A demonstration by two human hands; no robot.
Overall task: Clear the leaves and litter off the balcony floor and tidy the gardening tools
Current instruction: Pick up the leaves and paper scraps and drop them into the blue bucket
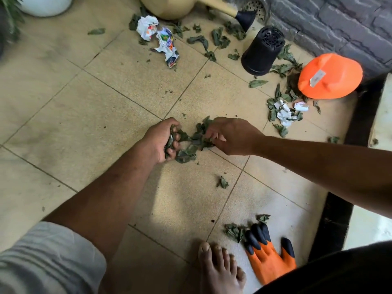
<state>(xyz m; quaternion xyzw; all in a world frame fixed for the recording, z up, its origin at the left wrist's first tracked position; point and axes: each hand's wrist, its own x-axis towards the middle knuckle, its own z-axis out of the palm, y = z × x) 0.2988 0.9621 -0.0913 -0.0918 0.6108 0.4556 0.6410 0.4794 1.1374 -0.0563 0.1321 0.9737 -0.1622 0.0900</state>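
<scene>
Nearest, a bare foot (220,270) stands on the tiled floor (106,115) beside an orange glove (269,262) with black fingertips. Mid-floor, the left hand (161,141) has its grip clenched on a bunch of leaves (191,143), while the right hand (231,135) pinches the same pile. Beyond lie crumpled paper (161,39), scattered leaves, an overturned black pot (263,52), an orange pot (329,76) and a beige watering can (176,6).

Soft daylight from the right, faint shadows beneath the arms, edges bowed and slightly blurred.
</scene>
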